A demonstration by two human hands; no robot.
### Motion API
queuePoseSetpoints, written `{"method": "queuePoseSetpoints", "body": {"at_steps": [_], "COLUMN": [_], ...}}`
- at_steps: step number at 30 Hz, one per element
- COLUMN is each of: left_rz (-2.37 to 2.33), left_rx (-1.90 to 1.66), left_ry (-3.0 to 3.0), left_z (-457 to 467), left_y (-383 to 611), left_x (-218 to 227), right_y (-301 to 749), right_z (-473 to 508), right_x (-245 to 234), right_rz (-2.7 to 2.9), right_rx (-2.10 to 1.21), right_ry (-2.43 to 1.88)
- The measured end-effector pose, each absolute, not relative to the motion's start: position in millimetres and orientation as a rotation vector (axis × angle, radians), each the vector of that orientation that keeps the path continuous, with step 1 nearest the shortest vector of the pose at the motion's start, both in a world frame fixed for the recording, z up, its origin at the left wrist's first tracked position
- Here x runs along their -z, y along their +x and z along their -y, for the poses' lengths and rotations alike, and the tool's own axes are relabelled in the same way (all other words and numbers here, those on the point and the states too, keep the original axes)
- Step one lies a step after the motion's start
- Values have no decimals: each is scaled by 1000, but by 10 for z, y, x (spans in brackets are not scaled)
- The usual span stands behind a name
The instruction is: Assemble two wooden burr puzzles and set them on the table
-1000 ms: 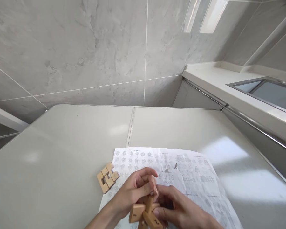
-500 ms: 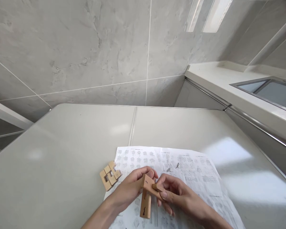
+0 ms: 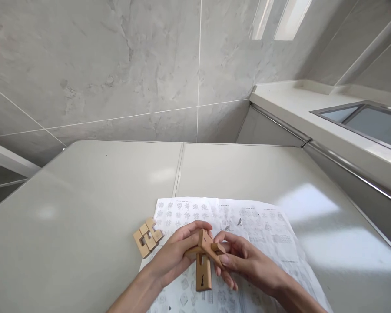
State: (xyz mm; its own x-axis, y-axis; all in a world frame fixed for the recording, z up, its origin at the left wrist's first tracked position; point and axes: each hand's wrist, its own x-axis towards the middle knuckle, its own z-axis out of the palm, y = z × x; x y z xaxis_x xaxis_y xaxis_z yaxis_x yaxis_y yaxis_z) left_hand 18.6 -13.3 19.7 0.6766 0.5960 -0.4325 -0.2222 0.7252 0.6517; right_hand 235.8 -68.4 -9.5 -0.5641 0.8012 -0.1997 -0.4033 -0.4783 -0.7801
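Note:
Between my two hands is a wooden interlocking puzzle [image 3: 203, 274], made of flat bars with slots and a rounded peg sticking out. Black marks show on two of its faces. My left hand [image 3: 179, 250] is closed around its left side, fingers partly behind the wood. On the right, my right hand [image 3: 244, 256] pinches the slanted bar near the peg with thumb and fingers; its lower fingers extend beneath. The puzzle is held above a printed sheet [image 3: 273, 226] covered in small diagrams. Some of the wood's far side is hidden by my fingers.
Several light wooden blocks [image 3: 147, 237] sit grouped at the sheet's left edge. The pale table [image 3: 84, 195] has a seam across it. Behind and right stand a grey tiled wall [image 3: 117, 61] and a counter [image 3: 280, 95] with a sink [image 3: 368, 117].
The puzzle has turned in my hands: the hanging bar now shows its slotted face more to the front, and a piece at the left has come into view. The camera view has shifted slightly.

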Motion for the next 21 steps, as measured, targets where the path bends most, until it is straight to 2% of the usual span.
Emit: {"method": "queuePoseSetpoints", "body": {"at_steps": [11,21], "left_rz": [-779,-659], "left_rx": [-480,-450], "left_ry": [720,665], "left_z": [150,195], "left_y": [241,230], "left_x": [-283,-292], "right_y": [2386,2337], "right_z": [673,674], "right_x": [58,12], "right_rz": [899,1101], "right_rx": [-2002,-1869], "right_ry": [-786,-925]}}
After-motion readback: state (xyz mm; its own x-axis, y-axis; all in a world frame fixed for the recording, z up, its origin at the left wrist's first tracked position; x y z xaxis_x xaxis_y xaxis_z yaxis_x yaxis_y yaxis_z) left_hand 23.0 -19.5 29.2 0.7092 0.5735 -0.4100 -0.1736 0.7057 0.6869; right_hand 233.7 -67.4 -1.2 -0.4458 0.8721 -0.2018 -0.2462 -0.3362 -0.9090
